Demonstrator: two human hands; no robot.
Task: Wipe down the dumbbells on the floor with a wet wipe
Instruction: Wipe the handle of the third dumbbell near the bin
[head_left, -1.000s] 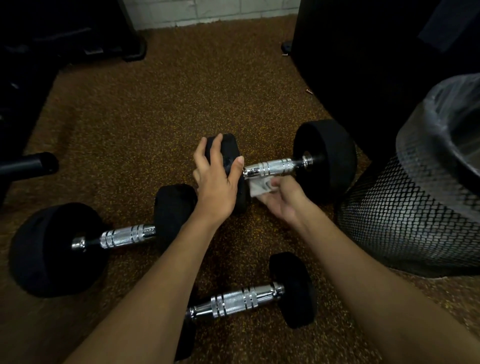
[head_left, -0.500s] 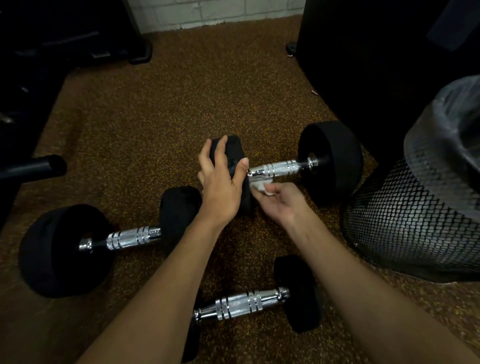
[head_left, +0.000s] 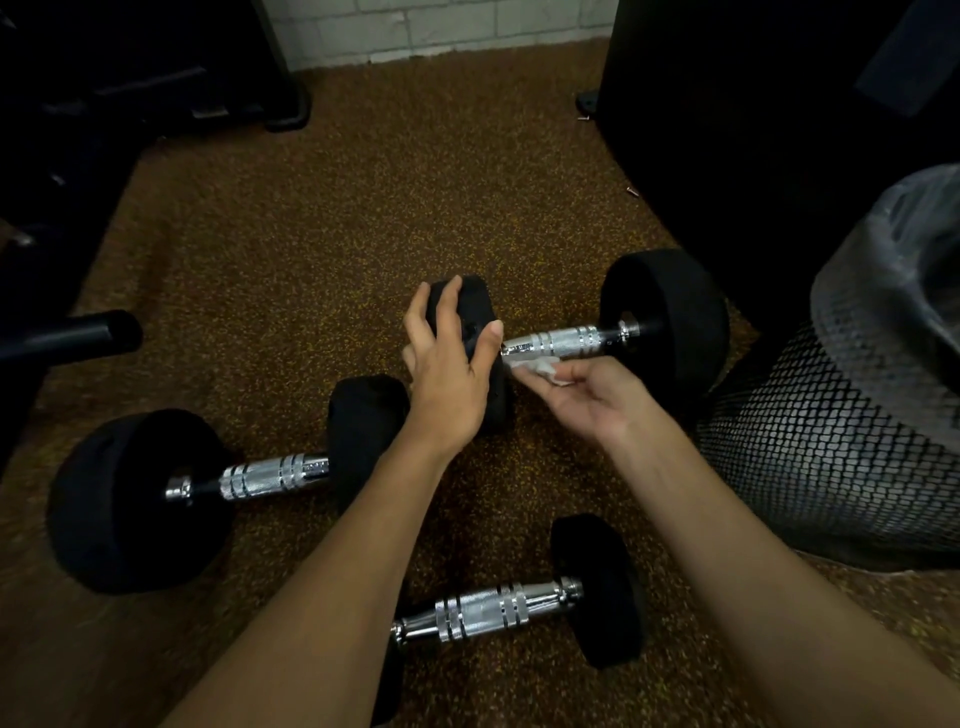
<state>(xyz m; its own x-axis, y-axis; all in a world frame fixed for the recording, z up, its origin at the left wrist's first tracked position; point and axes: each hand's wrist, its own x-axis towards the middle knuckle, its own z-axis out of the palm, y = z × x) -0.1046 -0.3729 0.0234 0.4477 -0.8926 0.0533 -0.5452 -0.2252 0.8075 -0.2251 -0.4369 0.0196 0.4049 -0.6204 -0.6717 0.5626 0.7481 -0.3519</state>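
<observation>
Nearby, mesh bin (head_left: 831, 467) (bag-lined) beside far dumbbell (head_left: 670, 322).

Three dumbbells with black round heads and knurled chrome handles are laid flat on the floor. Against the left end of the far dumbbell's (head_left: 569, 340) handle a crumpled white wipe (head_left: 543, 368) is held. The left dumbbell (head_left: 270, 475) is laid nearer and leftward of it, and the near dumbbell (head_left: 483, 610) nearest.

My left hand (head_left: 447, 374) grips the left head of the far dumbbell (head_left: 670, 322) on the speckled floor (head_left: 363, 234), while my right hand (head_left: 597, 400) pinches the white wet wipe (head_left: 540, 368) against its chrome handle, near the mesh bin (head_left: 831, 467).
</observation>
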